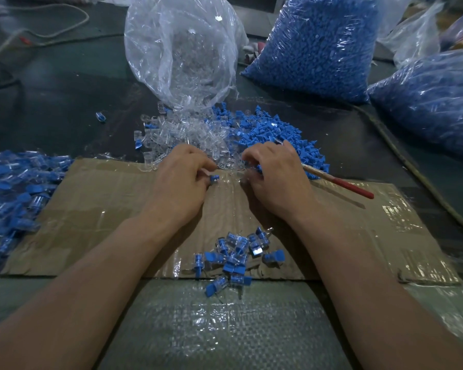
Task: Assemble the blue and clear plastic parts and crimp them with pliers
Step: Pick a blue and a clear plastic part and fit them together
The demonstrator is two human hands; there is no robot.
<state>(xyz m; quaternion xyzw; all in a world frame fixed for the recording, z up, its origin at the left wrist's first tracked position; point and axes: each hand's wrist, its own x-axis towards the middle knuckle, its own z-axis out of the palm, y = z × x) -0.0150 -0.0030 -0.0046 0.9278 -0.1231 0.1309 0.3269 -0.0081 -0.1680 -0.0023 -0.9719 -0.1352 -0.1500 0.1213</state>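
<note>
Left grip point(182, 172) pinches glossy blue-clear part point(214, 179).

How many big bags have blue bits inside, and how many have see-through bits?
Bags of blue parts: 2
Bag of clear parts: 1
Total: 3
The crumpled bags at the back right are too unclear to sort, so they are not counted.

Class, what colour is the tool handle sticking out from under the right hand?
The handle is red at its end; the head view shows it.
</note>
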